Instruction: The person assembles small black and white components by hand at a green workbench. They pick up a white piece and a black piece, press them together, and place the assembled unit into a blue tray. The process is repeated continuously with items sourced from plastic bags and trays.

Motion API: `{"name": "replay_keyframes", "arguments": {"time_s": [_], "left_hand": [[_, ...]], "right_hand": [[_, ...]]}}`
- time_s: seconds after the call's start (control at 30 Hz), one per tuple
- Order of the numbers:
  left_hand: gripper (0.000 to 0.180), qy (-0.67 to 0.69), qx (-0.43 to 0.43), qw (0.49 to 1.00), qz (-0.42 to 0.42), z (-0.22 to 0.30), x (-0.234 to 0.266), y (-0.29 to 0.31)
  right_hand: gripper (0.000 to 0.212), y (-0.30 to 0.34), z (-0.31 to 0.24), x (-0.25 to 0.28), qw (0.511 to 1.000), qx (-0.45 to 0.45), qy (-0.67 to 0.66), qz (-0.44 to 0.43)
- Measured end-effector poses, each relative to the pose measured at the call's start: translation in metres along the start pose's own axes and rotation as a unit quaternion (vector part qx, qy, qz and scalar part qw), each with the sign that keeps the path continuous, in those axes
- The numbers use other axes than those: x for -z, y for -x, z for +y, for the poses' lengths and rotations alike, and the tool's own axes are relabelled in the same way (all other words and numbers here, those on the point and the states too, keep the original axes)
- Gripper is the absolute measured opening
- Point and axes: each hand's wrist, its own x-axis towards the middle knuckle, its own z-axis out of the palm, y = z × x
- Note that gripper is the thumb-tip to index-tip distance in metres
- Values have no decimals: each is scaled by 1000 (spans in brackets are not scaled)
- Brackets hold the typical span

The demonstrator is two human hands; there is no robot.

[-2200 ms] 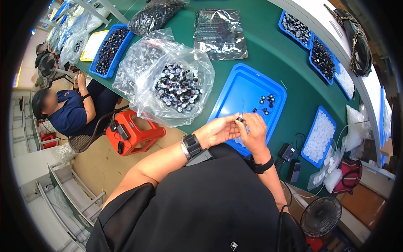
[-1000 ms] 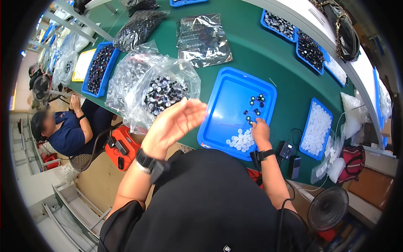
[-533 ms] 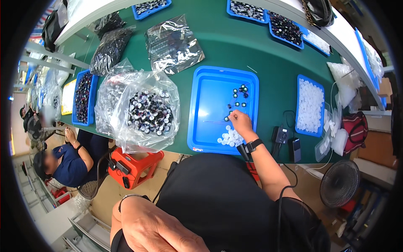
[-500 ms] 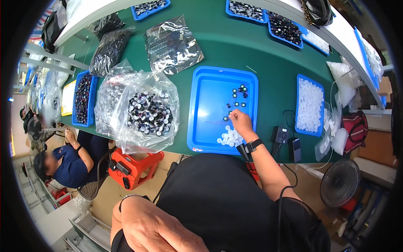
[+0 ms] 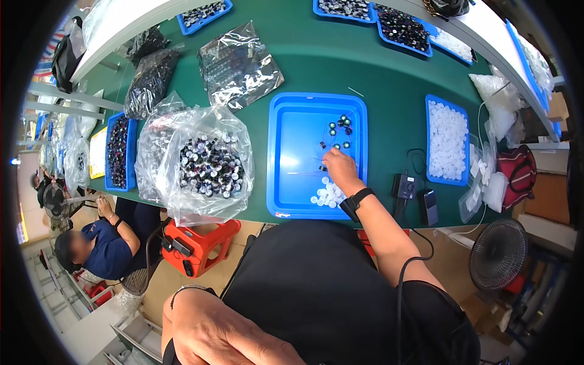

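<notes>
My right hand reaches into a blue tray on the green table. Its fingers are pinched together over the right half; what they hold, if anything, is hidden. A small dark piece lies just below the fingertips. Beyond the hand are several dark, shiny beads with greenish tops. Nearer me, a loose pile of white translucent discs touches the wrist side. A thin pale strand lies left of the fingers. At the lower edge my left hand rests low by my body, fingers stretched out, tips cut off.
Left of the tray stands an open clear bag of dark and clear buttons. A blue bin of white pieces and two small black devices sit on the right. A person sits at the left beside a red stool.
My right hand has shifted slightly left and stays pinched over the tray. The beads beyond it lie a little differently. The whole view has moved slightly; my left hand stays low.
</notes>
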Motion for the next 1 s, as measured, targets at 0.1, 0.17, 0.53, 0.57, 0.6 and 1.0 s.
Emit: {"name": "replay_keyframes", "arguments": {"time_s": [0.1,0.17,0.53,0.57,0.6,1.0], "left_hand": [[44,14,4,1000,-26,-3,3,3],[44,23,7,999,-41,-5,7,4],[26,-65,332,814,472,-125,151,92],[27,-110,379,789,470,-154,170,112],[28,-182,434,765,440,-178,183,121],[21,-509,431,631,395,-288,195,148]], "right_hand": [[12,2,-8,11,994,-61,-49,76],[14,4,-5,17,988,-23,-58,143],[13,44,-28,63,847,-248,-469,34],[13,47,-28,65,850,-247,-464,31],[13,52,-28,67,853,-248,-458,29],[18,87,-31,74,867,-234,-439,-7]]}}
